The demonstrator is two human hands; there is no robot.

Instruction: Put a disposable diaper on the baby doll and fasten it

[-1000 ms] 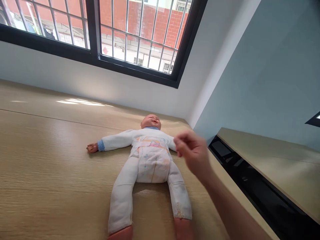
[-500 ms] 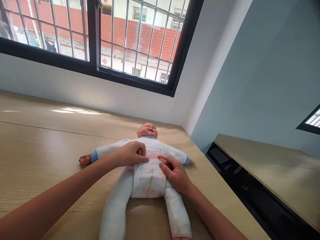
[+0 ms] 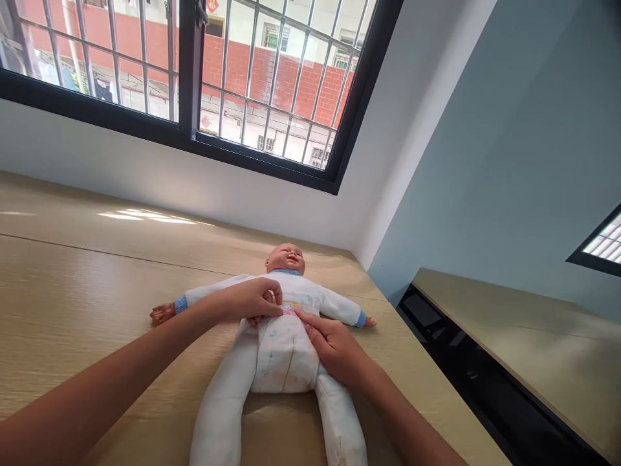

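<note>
Both hands, left (image 3: 264, 303) and right (image 3: 334, 343), pinch with narrow fingers at the waistband of the diaper (image 3: 286, 359), the doll (image 3: 286, 259) lying face-up beneath their grip.

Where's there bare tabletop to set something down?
Wooden tabletop shows bare between the left forearm and window wall, plus a smaller gap between the baby doll's legs. Crowded: the diaper, with left hand and right hand at its waist.

1 head-worn camera faces forward and down.
</note>
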